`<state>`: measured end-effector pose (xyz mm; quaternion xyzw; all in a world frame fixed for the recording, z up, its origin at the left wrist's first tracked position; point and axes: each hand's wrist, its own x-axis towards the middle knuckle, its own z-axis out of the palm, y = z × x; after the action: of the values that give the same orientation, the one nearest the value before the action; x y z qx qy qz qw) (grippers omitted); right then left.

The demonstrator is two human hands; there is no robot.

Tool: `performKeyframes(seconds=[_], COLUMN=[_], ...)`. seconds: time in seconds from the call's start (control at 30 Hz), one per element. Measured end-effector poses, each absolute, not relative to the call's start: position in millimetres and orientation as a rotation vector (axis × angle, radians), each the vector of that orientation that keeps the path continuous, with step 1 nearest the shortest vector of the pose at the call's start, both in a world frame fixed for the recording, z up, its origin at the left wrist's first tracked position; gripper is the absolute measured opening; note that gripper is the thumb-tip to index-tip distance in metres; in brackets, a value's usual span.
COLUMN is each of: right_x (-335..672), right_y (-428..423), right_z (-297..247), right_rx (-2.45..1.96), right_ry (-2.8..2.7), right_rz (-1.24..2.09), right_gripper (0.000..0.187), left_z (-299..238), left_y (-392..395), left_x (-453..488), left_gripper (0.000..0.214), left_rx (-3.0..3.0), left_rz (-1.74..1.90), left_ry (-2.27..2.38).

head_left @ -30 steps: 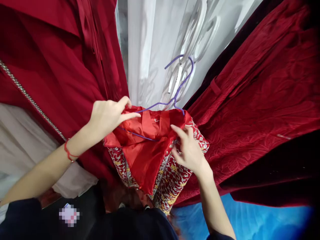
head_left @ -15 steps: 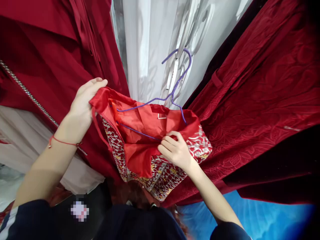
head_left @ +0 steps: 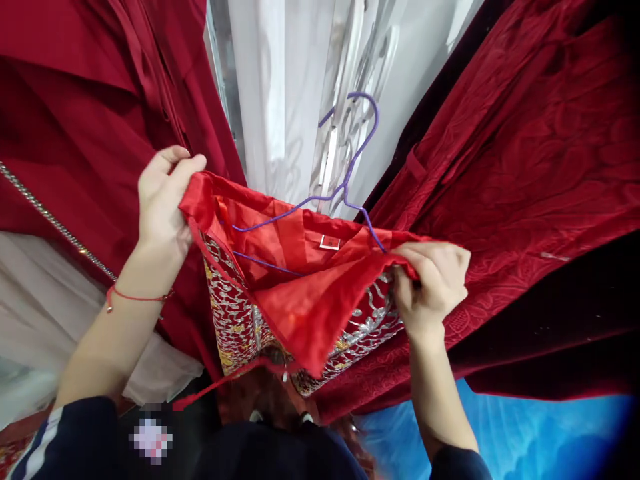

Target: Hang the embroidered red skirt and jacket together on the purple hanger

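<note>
A red embroidered garment (head_left: 300, 300) with silver and gold pattern and a bright red lining hangs on a purple wire hanger (head_left: 345, 180). My left hand (head_left: 163, 200) pinches the garment's left upper edge and pulls it outward. On the other side, my right hand (head_left: 433, 283) is closed on the garment's right upper edge. The garment's top is stretched wide between both hands, showing the lining and a small label (head_left: 330, 242) inside.
Dark red gowns hang close on the left (head_left: 85, 113) and right (head_left: 525, 173). A clear plastic cover over white fabric (head_left: 310, 87) hangs behind the hanger. A silver chain strap (head_left: 55, 223) crosses the left gown. Blue flooring (head_left: 500, 433) lies at lower right.
My left hand gripped the garment's left edge and drew it left. My right hand moved right from the middle of the garment to its right edge, spreading the opening wide.
</note>
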<state>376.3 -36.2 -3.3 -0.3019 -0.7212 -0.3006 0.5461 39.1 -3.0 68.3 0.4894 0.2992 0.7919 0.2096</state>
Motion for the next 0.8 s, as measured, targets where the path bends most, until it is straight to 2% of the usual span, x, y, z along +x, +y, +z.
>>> performKeyframes(seconds=[0.1, 0.23, 0.4, 0.5, 0.63, 0.7, 0.8], right_x=[370, 367, 370, 371, 363, 355, 344], right_y=[-30, -9, 14, 20, 18, 14, 4], right_z=[11, -3, -40, -49, -63, -76, -90], right_rx=[-0.795, -0.861, -0.957, -0.917, -0.934, -0.960, -0.910], right_ry=[-1.694, -1.840, -1.769, -1.670, -1.563, -1.549, -1.720], right_rz=[-0.589, -0.424, -0.663, -0.835, -1.004, -1.025, -0.986], right_gripper=[0.005, 0.014, 0.031, 0.026, 0.009, 0.018, 0.037], left_z=[66, 31, -12, -16, -4, 2, 5], left_y=[-12, -5, 11, 3, -12, -13, -8], left_x=[60, 63, 33, 18, 5, 1, 2], left_gripper=[0.020, 0.017, 0.010, 0.025, 0.041, 0.046, 0.042], left_rx=[1.467, 1.549, 1.768, 2.247, 2.829, 2.917, 2.972], left_rz=[2.312, 2.186, 1.918, 1.653, 1.116, 0.953, 0.878], left_ry=[0.775, 0.919, 1.121, 1.080, 1.119, 1.218, 1.297])
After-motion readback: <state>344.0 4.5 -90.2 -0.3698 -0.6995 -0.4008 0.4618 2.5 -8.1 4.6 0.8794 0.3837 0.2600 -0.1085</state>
